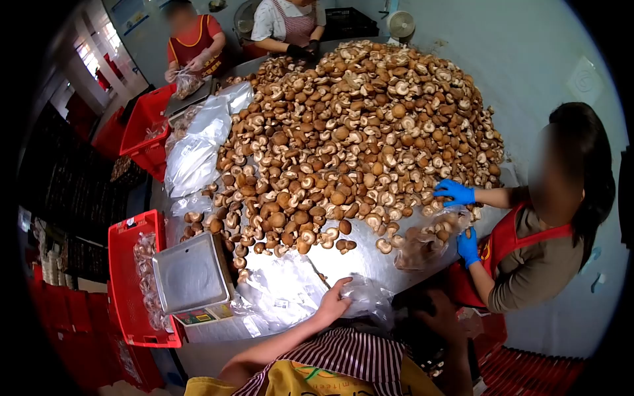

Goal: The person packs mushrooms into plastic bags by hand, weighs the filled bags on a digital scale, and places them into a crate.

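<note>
My left hand (335, 302) is at the front edge of the metal table, its fingers closed on the edge of a clear plastic bag (367, 298). The bag looks crumpled, and I cannot make out any mushrooms inside it. My right hand (437, 318) is in dark shadow to the right of the bag, low by the table edge; its fingers are hard to make out. Beyond the bag, loose brown mushrooms (343, 191) spread into a large heap. Left of my left hand lies a pile of flat clear bags (281, 287).
A scale (191, 274) stands at the left beside a red crate (135, 224) of bagged mushrooms. At the right, a co-worker in blue gloves (456, 192) fills a bag (422, 247). Two more people work at the far side, near another red crate (142, 129).
</note>
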